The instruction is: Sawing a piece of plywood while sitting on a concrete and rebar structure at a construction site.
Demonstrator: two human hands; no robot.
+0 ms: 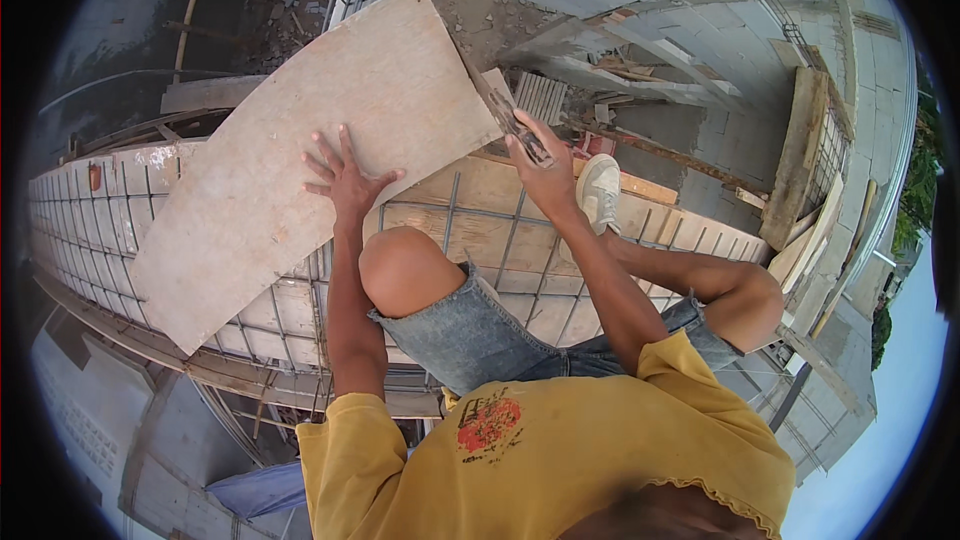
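Observation:
A large pale plywood sheet [300, 130] lies slantwise across a grid of steel rebar [450, 205]. My left hand [347, 180] rests on the sheet with its fingers spread, close to its near edge. At the sheet's right end, my right hand [545, 165] is closed around the worn handle of a handsaw [527, 140]. Its dark, narrow blade runs away from me along the sheet's right edge, and part of it is hidden there. I cannot tell how far the teeth are into the wood. My bent left knee is beside the near edge of the sheet.
Wooden formwork boards [490, 180] lie under the rebar. My right shoe [599, 190] is on the boards, right of the saw. Beyond their far edge is a lower area with rubble and scrap wood. Block walls [700, 20] stand behind, and a thick timber [797, 155] leans at right.

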